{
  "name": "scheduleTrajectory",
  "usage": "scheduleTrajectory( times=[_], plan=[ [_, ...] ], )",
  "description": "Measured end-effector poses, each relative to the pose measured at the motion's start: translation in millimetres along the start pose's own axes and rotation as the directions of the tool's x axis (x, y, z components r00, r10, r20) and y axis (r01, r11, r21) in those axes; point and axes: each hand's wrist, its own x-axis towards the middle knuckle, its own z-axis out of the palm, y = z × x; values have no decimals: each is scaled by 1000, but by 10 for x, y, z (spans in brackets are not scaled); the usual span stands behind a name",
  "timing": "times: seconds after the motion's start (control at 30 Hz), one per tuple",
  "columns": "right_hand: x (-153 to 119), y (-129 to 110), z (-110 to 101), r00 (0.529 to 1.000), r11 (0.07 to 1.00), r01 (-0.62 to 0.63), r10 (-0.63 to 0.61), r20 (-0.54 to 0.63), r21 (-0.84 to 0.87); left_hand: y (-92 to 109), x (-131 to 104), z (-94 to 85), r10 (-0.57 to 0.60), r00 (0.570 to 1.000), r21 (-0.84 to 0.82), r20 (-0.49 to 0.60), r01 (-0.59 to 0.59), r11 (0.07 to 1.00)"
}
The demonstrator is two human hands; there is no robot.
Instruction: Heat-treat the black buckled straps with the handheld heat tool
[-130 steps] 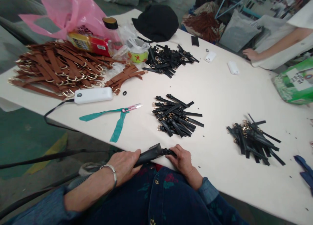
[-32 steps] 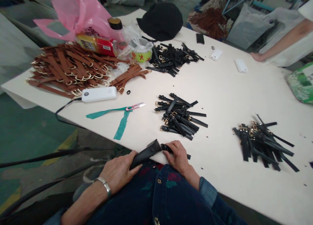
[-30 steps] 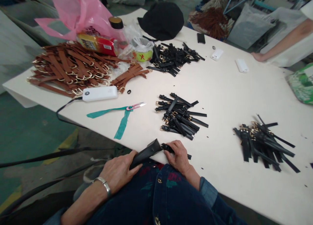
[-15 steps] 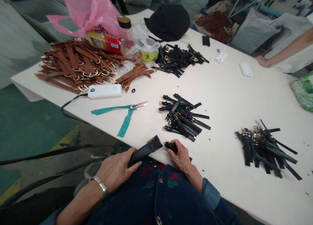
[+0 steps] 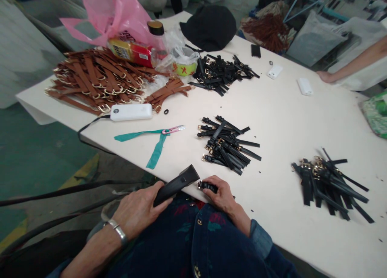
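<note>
My left hand (image 5: 140,207) is wrapped round a black handheld tool (image 5: 177,185) with a wide, flat front end, tilted up to the right. Just right of that end, at the table edge, my right hand (image 5: 222,193) pinches a short black strap (image 5: 208,186) with a metal buckle. Beyond my hands lies a pile of black buckled straps (image 5: 226,145). Pink-handled snips (image 5: 173,130) with a green cloth strip (image 5: 155,151) tied on lie left of that pile.
More black straps form piles at right (image 5: 329,185) and at the back (image 5: 220,72). Brown straps (image 5: 93,78), a white power bank (image 5: 131,112), a pink bag (image 5: 115,15) and a black cap (image 5: 208,28) occupy the left and back. A person's arm (image 5: 356,62) rests at the far right.
My left hand and the tool have shifted slightly left. The strap's buckle end in my right hand has turned and shows more, a little lower and further left.
</note>
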Motion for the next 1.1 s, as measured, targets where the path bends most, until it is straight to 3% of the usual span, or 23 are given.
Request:
scheduleTrajectory(
  times=[0.3, 0.53, 0.73, 1.1],
  plan=[
    [-9, 4, -16, 997, 997, -74, 73, 25, 36, -65, -10, 5, -14, 1000, -1, -25, 14, 1000],
    [-35, 7, -1, 990, 991, -95, 84, 109, 97, 11, -14, -11, -6, 1000, 0, 15, 6, 1000],
    [-53, -18, -52, 990, 985, -139, 140, -2, -99, 87, -1, 3, -1, 999, 27, 43, 0, 1000],
    [-122, 83, 11, 981, 931, -64, -8, -195, -359, 269, 199, 143, 137, 989, 110, 55, -143, 984]
  ],
)
